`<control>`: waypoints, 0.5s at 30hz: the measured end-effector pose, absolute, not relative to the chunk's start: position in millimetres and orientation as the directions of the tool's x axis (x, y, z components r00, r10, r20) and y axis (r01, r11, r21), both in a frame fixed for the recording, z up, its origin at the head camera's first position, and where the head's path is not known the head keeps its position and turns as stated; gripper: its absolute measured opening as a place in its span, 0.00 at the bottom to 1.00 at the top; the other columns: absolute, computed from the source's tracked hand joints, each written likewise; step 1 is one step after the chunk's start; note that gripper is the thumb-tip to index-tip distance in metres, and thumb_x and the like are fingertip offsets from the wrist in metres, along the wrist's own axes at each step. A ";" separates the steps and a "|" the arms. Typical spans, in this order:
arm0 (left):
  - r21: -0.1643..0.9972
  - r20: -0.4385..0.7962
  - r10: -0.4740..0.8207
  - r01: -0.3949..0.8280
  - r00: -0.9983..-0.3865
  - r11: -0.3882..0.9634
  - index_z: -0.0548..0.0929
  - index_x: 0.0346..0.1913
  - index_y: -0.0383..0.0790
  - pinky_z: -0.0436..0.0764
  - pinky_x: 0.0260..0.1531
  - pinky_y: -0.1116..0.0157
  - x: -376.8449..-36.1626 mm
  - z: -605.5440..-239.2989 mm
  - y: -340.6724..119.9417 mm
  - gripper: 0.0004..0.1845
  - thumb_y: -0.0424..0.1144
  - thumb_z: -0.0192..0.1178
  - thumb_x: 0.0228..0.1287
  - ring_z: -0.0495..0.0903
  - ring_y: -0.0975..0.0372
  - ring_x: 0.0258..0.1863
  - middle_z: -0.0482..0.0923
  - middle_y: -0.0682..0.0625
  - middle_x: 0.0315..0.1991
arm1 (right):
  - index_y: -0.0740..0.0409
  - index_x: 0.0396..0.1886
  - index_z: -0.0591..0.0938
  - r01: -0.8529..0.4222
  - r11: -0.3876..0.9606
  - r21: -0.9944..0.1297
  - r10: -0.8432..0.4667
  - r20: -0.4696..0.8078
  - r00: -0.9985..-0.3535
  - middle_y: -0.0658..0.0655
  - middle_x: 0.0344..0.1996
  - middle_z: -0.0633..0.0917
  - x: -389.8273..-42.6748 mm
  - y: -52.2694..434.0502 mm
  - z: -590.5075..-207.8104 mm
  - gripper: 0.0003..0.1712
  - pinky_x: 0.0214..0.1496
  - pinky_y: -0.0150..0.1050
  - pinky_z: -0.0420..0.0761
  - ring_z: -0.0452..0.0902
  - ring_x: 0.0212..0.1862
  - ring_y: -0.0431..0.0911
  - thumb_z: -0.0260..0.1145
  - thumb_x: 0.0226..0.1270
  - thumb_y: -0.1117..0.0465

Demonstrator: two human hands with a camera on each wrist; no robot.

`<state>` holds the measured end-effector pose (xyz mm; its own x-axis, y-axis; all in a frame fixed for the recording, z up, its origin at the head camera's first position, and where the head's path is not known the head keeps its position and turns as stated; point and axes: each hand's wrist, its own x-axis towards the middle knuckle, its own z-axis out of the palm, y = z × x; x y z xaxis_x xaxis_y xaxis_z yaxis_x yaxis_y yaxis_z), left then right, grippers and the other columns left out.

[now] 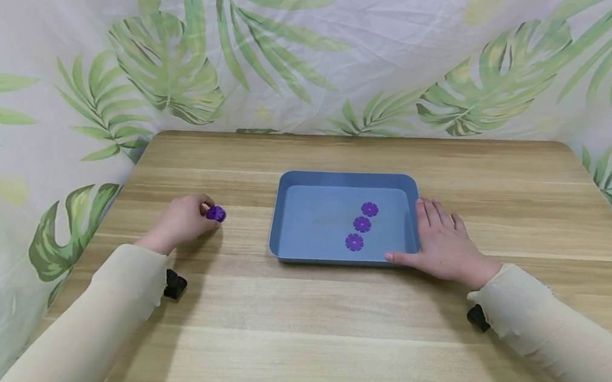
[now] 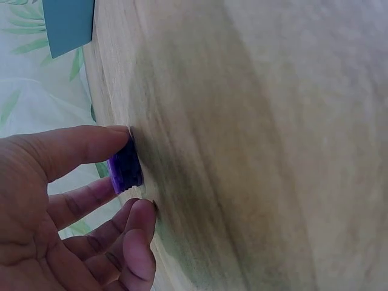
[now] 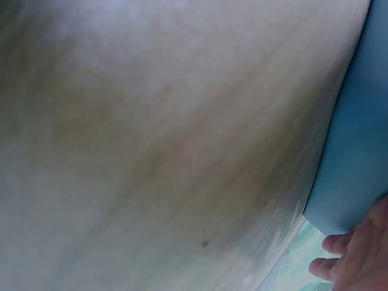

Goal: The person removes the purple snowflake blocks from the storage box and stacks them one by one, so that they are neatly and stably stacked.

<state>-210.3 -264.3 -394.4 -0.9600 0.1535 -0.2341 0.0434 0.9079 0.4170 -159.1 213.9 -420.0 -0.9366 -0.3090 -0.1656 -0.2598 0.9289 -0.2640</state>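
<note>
On the wooden table sits a blue tray (image 1: pixel 286 217) with three purple flower-shaped discs (image 1: pixel 362 224) lying in a row inside it. My left hand (image 1: pixel 183 221) is out to the tray's left and pinches a fourth purple disc (image 1: pixel 216 213) between thumb and fingers, at the table surface. In the left wrist view the purple disc (image 2: pixel 125 167) stands on edge between my thumb and a finger. My right hand (image 1: pixel 441 241) lies flat against the tray's right wall, fingers straight, thumb along the near corner. The right wrist view shows the blue tray (image 3: pixel 357 145) and my fingertips (image 3: pixel 330 245).
A leaf-print cloth (image 1: pixel 294 52) hangs behind and around the table. The table (image 1: pixel 318 335) stretches bare and wide toward me. Small black wrist-camera mounts (image 1: pixel 174 284) sit under both sleeves.
</note>
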 end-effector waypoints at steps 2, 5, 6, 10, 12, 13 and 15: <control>0.418 -0.232 0.153 0.044 -0.961 0.907 0.77 0.58 0.20 0.78 0.48 0.43 -210.7 -394.3 -264.4 0.26 0.37 0.69 0.65 0.81 0.40 0.45 0.81 0.27 0.48 | 0.76 0.80 0.45 -0.261 0.929 -0.263 -0.310 -0.164 -0.936 0.77 0.79 0.48 -159.4 214.2 -419.7 0.77 0.72 0.75 0.43 0.41 0.79 0.71 0.59 0.59 0.18; 0.430 -0.242 0.147 0.030 -0.959 0.902 0.76 0.59 0.21 0.78 0.47 0.44 -210.9 -393.1 -264.9 0.28 0.39 0.70 0.64 0.81 0.41 0.44 0.80 0.27 0.48 | 0.76 0.80 0.45 -0.263 0.928 -0.264 -0.311 -0.159 -0.937 0.77 0.79 0.49 -159.9 214.1 -419.1 0.76 0.72 0.75 0.43 0.41 0.79 0.70 0.60 0.59 0.18; 0.437 -0.246 0.145 0.024 -0.958 0.899 0.75 0.60 0.20 0.78 0.47 0.44 -211.0 -392.6 -265.2 0.30 0.40 0.70 0.64 0.81 0.41 0.45 0.80 0.27 0.48 | 0.76 0.80 0.45 -0.264 0.927 -0.266 -0.311 -0.157 -0.937 0.77 0.79 0.49 -160.0 214.0 -419.1 0.76 0.72 0.75 0.43 0.41 0.79 0.70 0.60 0.59 0.18; 0.444 -0.237 0.130 0.012 -0.963 0.896 0.73 0.61 0.20 0.78 0.47 0.45 -213.1 -387.6 -265.9 0.33 0.45 0.69 0.65 0.81 0.42 0.44 0.81 0.29 0.48 | 0.76 0.80 0.45 -0.264 0.927 -0.266 -0.312 -0.157 -0.937 0.77 0.79 0.49 -160.7 213.4 -418.4 0.76 0.72 0.75 0.43 0.41 0.79 0.70 0.60 0.59 0.19; 0.444 -0.220 0.113 0.004 -0.969 0.896 0.73 0.61 0.20 0.78 0.47 0.44 -214.1 -382.1 -265.2 0.33 0.46 0.67 0.67 0.80 0.41 0.46 0.80 0.29 0.48 | 0.76 0.80 0.44 -0.264 0.928 -0.265 -0.312 -0.162 -0.936 0.77 0.79 0.49 -161.1 213.1 -418.1 0.76 0.72 0.75 0.43 0.41 0.79 0.70 0.59 0.60 0.18; 0.446 -0.212 0.104 -0.001 -0.972 0.895 0.74 0.62 0.20 0.78 0.48 0.44 -214.6 -378.7 -264.1 0.33 0.47 0.66 0.67 0.80 0.40 0.47 0.80 0.29 0.49 | 0.76 0.80 0.44 -0.264 0.928 -0.265 -0.313 -0.164 -0.936 0.77 0.79 0.48 -161.3 213.0 -417.9 0.76 0.72 0.75 0.43 0.41 0.79 0.70 0.59 0.60 0.18; 0.473 -0.215 0.087 -0.026 -0.973 0.881 0.73 0.63 0.21 0.78 0.49 0.43 -214.8 -371.4 -260.9 0.33 0.48 0.64 0.69 0.79 0.39 0.51 0.79 0.27 0.53 | 0.76 0.80 0.44 -0.262 0.928 -0.266 -0.312 -0.166 -0.935 0.76 0.79 0.48 -161.6 212.8 -417.6 0.76 0.72 0.74 0.43 0.41 0.79 0.70 0.59 0.60 0.18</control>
